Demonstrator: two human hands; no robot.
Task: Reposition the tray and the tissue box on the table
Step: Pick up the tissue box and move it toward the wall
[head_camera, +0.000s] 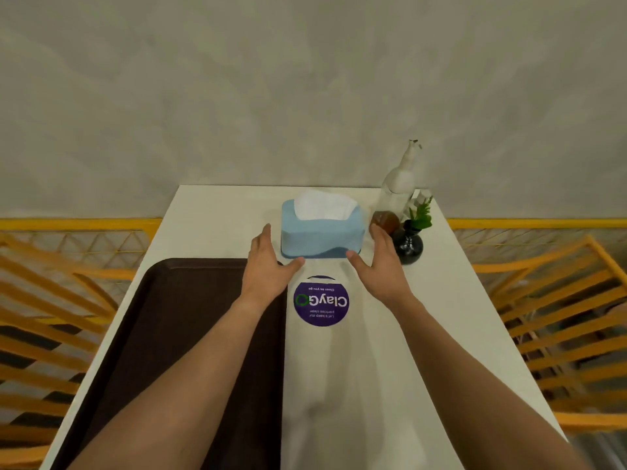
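Blue fabric-covered tissue box (322,232) at the white table's (441,300) twelve o'clock sits between the spread, empty left hand (268,262) and right hand (383,266), dark brown plastic tray (176,334) at eight o'clock; next likely calls for closing both palms on its sides.

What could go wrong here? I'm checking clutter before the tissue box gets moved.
1. The right hand is squeezed between the tissue box and the vase; spreading it wider may knock the vase or the bottle behind it.
2. Both hands are open, not yet gripping; the soft-looking box might slip or crush.
3. The left hand hovers over the tray corner and could bump it.
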